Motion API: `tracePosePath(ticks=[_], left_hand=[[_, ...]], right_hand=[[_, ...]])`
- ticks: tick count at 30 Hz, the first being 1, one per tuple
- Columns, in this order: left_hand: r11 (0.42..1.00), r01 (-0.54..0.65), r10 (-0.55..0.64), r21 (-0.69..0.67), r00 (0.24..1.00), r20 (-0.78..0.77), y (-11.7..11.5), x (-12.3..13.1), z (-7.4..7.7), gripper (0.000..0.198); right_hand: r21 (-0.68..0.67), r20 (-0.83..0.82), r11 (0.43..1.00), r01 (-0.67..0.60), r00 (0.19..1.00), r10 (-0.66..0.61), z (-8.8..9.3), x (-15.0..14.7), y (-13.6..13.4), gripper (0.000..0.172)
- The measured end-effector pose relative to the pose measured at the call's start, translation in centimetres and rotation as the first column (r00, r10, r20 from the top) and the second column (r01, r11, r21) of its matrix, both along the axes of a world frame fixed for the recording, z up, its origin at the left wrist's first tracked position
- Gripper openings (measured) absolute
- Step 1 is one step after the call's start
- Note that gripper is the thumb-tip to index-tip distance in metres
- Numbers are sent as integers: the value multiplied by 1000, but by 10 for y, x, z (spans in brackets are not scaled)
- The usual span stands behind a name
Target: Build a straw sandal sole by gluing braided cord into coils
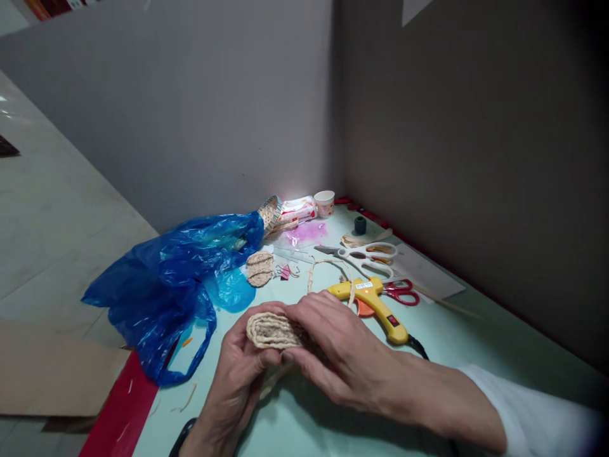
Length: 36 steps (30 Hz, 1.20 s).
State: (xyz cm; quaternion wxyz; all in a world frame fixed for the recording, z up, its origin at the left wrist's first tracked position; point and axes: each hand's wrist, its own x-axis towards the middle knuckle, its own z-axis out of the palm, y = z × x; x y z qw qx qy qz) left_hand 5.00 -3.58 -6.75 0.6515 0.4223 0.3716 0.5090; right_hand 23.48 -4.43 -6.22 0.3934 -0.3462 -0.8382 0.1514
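Between my two hands is a coil of braided straw (272, 331), pale beige and oval, its layered edge facing up. My left hand (238, 362) wraps its left side, with the thumb pressed along the near edge. Over the right side curl the fingers of my right hand (333, 346), the thumb underneath and that end of the coil covered. A thin straw strand (311, 276) loops up on the table just beyond my right hand. Close by lies a yellow glue gun (368, 293) with an orange trigger, its black cord running toward my right forearm.
White-handled scissors (364, 254) and red-handled scissors (402, 292) lie behind the glue gun. A blue plastic bag (185, 254) spreads over the left side. Farther back are a woven oval piece (260, 268), a paper cup (324, 203) and a dark spool (360, 225). Grey partitions (228, 114) enclose the table.
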Motion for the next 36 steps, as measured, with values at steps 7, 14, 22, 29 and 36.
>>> tracePosePath(ticks=[7, 14, 22, 29, 36], left_hand=[[996, -82, 86, 40, 992, -88, -2, -2, 15, 50], [980, -189, 197, 56, 953, -230, -10, 10, 17, 35], [984, -175, 165, -19, 952, -257, -11, 12, 14, 44], [990, -135, 126, -27, 965, -231, -12, 14, 12, 43], [980, -180, 163, -83, 970, -182, -15, 22, 13, 46]], right_hand=[[138, 174, 987, 86, 979, -110, 2, 6, 4, 20], [234, 230, 964, 124, 957, -178, 1, 7, 5, 22], [257, 286, 959, 122, 938, -196, -2, 8, 3, 24], [279, 291, 952, 123, 934, -206, -1, 9, 5, 22], [283, 329, 952, 119, 920, -213, -7, 6, 5, 20]])
